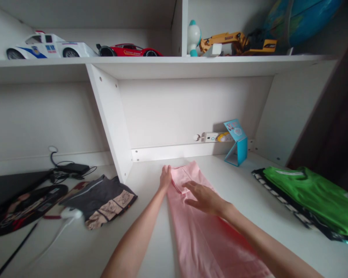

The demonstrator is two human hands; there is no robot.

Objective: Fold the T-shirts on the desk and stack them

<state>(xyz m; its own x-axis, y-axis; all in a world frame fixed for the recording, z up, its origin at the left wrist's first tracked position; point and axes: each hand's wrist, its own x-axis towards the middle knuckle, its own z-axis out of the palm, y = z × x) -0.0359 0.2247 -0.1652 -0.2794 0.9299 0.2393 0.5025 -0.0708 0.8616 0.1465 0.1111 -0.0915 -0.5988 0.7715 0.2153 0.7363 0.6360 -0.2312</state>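
Observation:
A pink garment [191, 227] lies lengthwise on the white desk, its far end partly folded over into a small flap. At the far left corner of that flap, my left hand [165, 177] has its fingers closed on the cloth edge. My right hand [204, 197] is over the flap's near right side, fingers stretched out and apart, holding nothing; whether its fingertips touch the cloth I cannot tell. My right forearm crosses above the garment and hides part of it. A reddish patch of the garment shows under that forearm.
Folded clothes with a green shirt [316, 197] on top lie at right. Dark folded shorts [104, 200], a white cable plug [71, 213] and a black adapter [74, 168] are at left. A blue stand-up card [240, 148] stands behind, before a power strip [211, 137]. A divider [110, 123] rises left.

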